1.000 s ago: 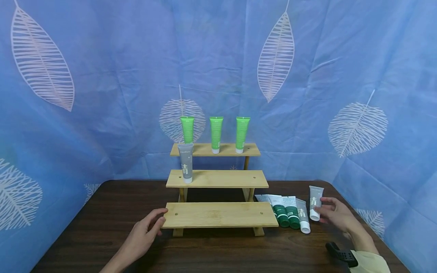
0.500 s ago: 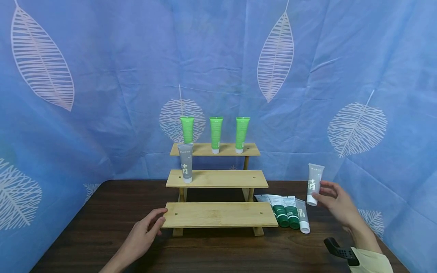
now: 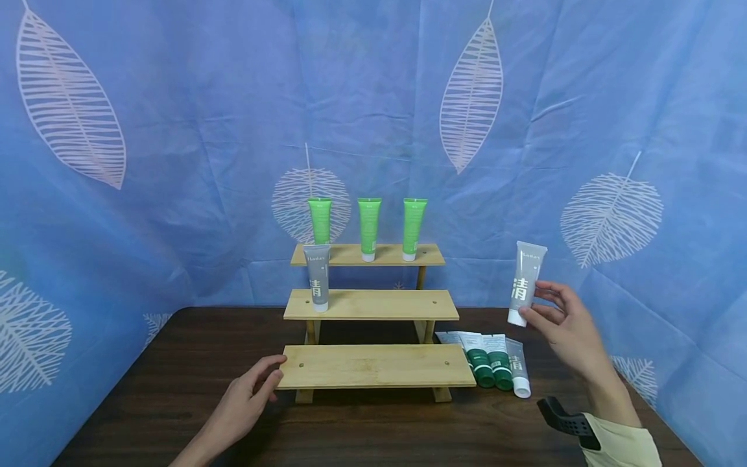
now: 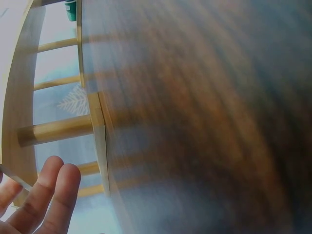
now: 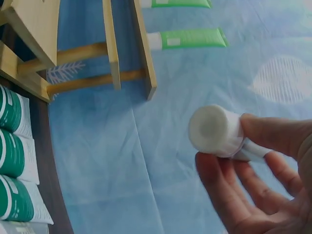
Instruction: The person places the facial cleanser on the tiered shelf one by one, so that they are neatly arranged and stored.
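Observation:
My right hand (image 3: 569,331) pinches a grey squeeze tube (image 3: 527,279) near its white cap, between thumb and fingers. The tube is raised above the table, cap down and slightly tilted; in the right wrist view its white cap (image 5: 209,129) faces the camera. At the left end of the lowest board of a three-tier wooden stand (image 3: 376,366), my left hand (image 3: 242,402) touches the edge with its fingertips. Two of its fingers (image 4: 63,195) stretch out straight beside the stand in the left wrist view. Another grey tube (image 3: 318,279) stands at the left of the middle tier.
Three green tubes (image 3: 369,230) stand on the top tier. Right of the stand, several white-and-green tubes (image 3: 500,363) and a grey tube (image 3: 517,368) lie on the dark wooden table (image 3: 175,376). A blue leaf-print cloth (image 3: 373,97) hangs behind.
My right hand has lifted the grey tube from beside the lying tubes, up and slightly leftward. The left hand has stayed at the stand's edge.

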{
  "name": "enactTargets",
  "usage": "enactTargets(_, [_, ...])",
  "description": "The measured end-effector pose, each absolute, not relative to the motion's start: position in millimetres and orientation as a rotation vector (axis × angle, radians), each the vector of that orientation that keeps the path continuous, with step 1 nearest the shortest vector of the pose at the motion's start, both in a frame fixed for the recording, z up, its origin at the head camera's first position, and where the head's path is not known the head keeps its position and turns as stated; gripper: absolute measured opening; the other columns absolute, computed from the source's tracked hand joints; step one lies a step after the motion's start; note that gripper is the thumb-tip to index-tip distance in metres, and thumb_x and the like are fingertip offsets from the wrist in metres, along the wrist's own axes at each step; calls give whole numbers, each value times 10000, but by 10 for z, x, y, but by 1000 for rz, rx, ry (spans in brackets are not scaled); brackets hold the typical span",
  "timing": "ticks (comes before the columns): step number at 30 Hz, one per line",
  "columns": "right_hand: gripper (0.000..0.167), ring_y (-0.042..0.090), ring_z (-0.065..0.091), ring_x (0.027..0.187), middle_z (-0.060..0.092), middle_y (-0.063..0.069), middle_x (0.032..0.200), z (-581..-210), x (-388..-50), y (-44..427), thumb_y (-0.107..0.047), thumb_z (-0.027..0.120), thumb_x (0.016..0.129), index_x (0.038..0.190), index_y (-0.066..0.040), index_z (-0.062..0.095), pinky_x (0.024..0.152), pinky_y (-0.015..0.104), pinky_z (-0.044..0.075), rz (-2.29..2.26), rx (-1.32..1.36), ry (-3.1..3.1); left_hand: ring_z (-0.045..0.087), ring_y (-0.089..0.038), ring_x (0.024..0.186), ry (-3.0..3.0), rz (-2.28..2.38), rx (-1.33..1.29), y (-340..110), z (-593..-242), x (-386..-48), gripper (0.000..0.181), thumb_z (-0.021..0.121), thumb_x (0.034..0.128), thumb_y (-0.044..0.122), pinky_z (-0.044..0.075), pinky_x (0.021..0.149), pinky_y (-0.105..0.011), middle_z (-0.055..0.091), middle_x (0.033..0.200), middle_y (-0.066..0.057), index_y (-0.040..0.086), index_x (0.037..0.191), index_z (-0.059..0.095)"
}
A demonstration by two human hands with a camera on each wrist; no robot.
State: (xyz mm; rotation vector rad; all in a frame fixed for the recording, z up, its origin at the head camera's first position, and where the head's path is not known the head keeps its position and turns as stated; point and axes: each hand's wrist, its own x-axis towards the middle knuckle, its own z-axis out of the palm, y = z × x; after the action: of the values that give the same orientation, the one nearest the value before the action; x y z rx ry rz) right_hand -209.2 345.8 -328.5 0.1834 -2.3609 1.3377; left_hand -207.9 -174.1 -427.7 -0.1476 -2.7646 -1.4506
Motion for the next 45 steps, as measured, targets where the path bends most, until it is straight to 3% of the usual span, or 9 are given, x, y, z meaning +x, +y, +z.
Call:
enactTargets(5, [616, -152, 552, 1022, 465, 161, 1420, -3227, -2104, 3277, -134, 698, 990, 1478, 16, 354, 734, 144, 521, 1259, 194, -2330, 628, -154, 763, -2763, -1468, -145, -1744, -4276, -2086, 352, 573, 1062, 341, 431, 601, -310, 676, 932, -38, 225, 1392, 607])
enactTargets(18, [596, -57, 538, 1095, 482, 185, 1443, -3128, -2171, 2851, -45, 703, 966, 1461, 2, 374, 770, 135, 525, 1278, 256, -2223, 621, -160, 762, -2773, -1450, -149, -1736, -4270, -2076, 368, 566, 1063, 354, 424, 597, -312, 666, 866, -33, 216, 1402, 598])
enactTargets(32, [563, 216, 546, 1254, 487, 121, 1462, -3082, -2306, 2362, -71, 701, 976, 1451, -44, 400, 881, 149, 512, 1490, 354, -2165, 605, -145, 751, -2771, -1440, -163, -1735, -4280, -2069, 461, 537, 1050, 457, 408, 581, -318, 664, 867, -14, 188, 1422, 583])
enactTargets(38, [546, 306, 558, 1273, 494, 136, 1451, -3150, -2383, 2144, -59, 705, 970, 1432, -57, 414, 882, 191, 529, 1545, 420, -2180, 604, -155, 748, -2768, -1440, -158, -1737, -4287, -2071, 439, 545, 1050, 443, 405, 577, -312, 651, 863, -29, 200, 1414, 589])
enactTargets(45, [574, 316, 575, 1255, 509, 138, 1438, -3246, -2496, 1895, -9, 726, 939, 1423, -73, 425, 900, 263, 539, 1645, 461, -2188, 600, -152, 747, -2767, -1435, -160, -1736, -4283, -2066, 441, 540, 1054, 440, 397, 569, -317, 639, 858, -22, 198, 1420, 584])
